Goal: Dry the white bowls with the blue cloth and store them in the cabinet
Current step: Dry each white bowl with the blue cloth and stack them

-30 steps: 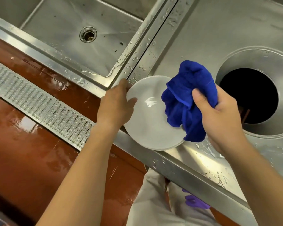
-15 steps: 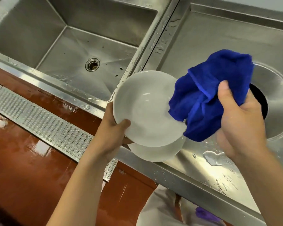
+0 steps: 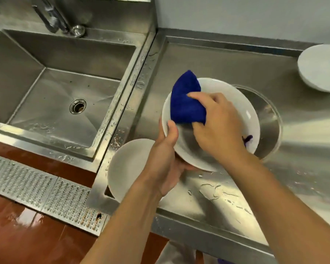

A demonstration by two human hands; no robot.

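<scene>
Drying is under way on one white bowl (image 3: 234, 103), held tilted above the stainless worktop (image 3: 303, 168). Left hand (image 3: 166, 161) supports it, grip clamped on the near rim with the thumb over the edge. Right hand (image 3: 219, 126) presses the blue cloth (image 3: 185, 103) against the inner wall, grip closed on the cloth.

A second white bowl (image 3: 130, 168) rests on the worktop at the near edge, partly under the left wrist; it appears to await drying. A stack of white dishes (image 3: 322, 67) sits far right near the back wall; whether these are dried cannot be told. No cabinet is in view, so storage is judged not yet begun.

Bowls are smooth, glossy, round and shallow. Cloth is thick, napped and bunched. Worktop is brushed steel, beaded with water, with a round recessed opening (image 3: 269, 126) behind the held bowl. Sink basin (image 3: 65, 88) lies to the left.
</scene>
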